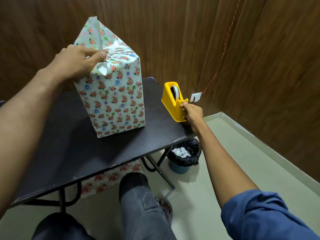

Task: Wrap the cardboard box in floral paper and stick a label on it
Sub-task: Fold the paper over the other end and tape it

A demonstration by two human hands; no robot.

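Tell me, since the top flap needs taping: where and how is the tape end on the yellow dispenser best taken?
Pinch the free tape end at the cutter, coming from the dispenser's near-right end, where the right hand already is; the roll feeds toward it.

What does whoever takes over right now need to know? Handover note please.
Left hand: holds the folded floral paper down on top of the tall floral-wrapped cardboard box, which stands upright on the black folding table.
Right hand: fingers at the cutter end of the yellow plastic tape dispenser at the table's right edge.
Done: sides wrapped.
Left: tape the top folds, one flap stands up loose; stick on the label, none in view.
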